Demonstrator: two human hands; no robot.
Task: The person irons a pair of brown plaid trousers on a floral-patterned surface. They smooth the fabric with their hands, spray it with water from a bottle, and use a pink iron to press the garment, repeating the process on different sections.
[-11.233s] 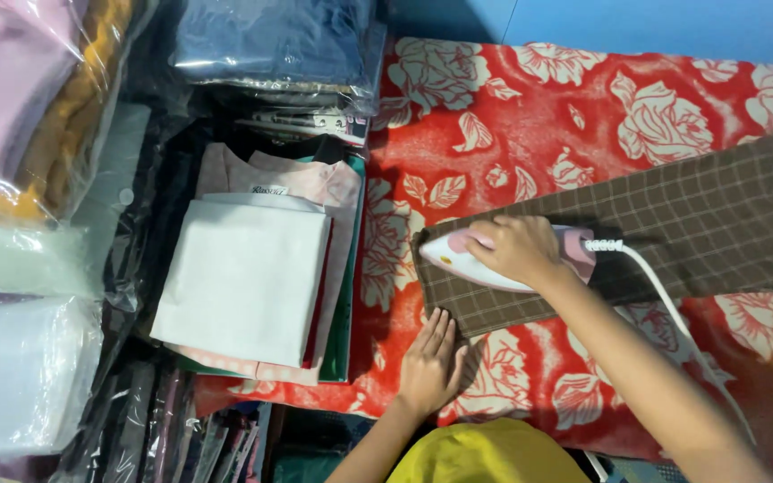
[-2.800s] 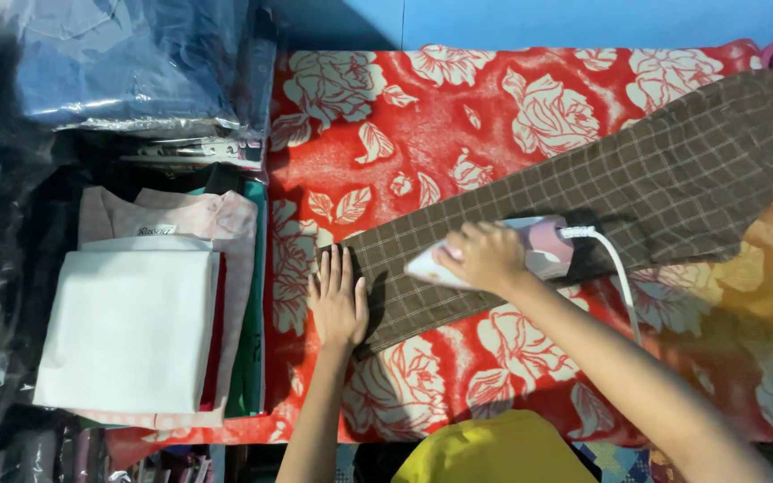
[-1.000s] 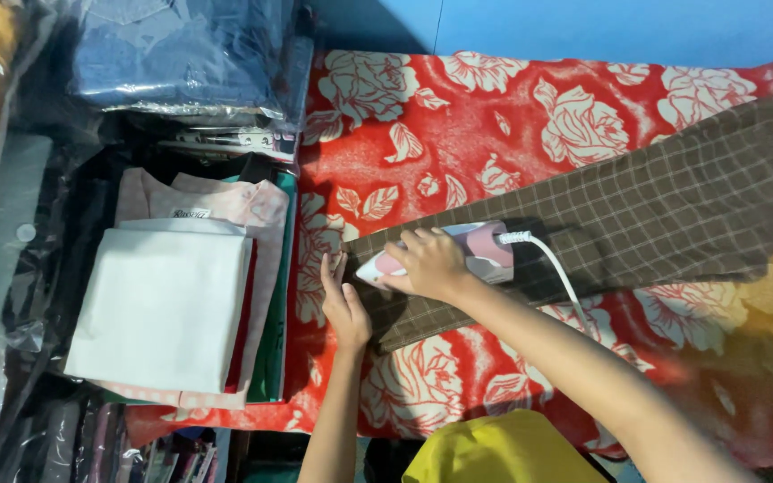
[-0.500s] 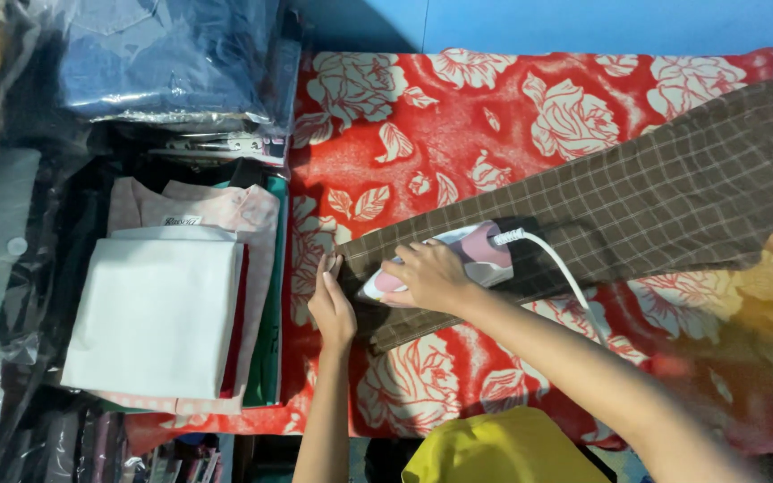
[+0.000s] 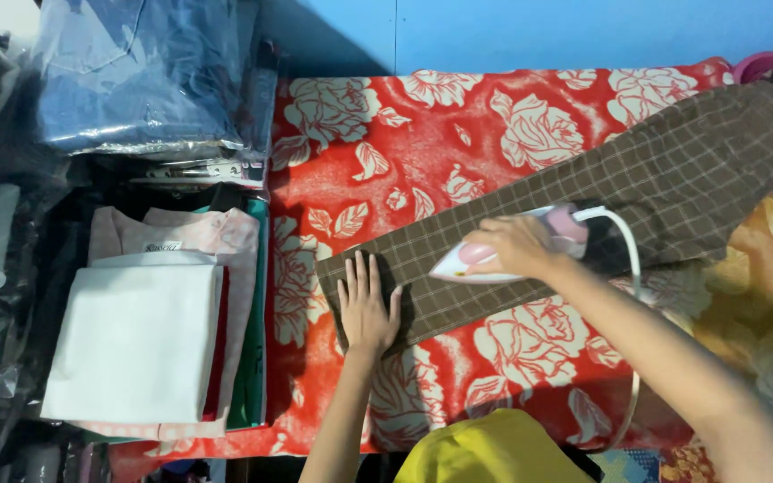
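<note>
My left hand (image 5: pixel 367 309) lies flat, fingers spread, on the near end of the brown checked cloth (image 5: pixel 583 215), which stretches diagonally across the red rose-patterned blanket (image 5: pixel 386 152). My right hand (image 5: pixel 516 246) wraps around the handle of the pink-and-white iron (image 5: pixel 503 258) resting on that cloth just beside my left fingertips. A stack of folded clothes (image 5: pixel 149 335) sits off to my left.

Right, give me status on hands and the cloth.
Left hand flat on brown checked cloth, near its end. Right hand grips iron on the cloth. Cord trails along right arm. Folded stack at left, apart.
</note>
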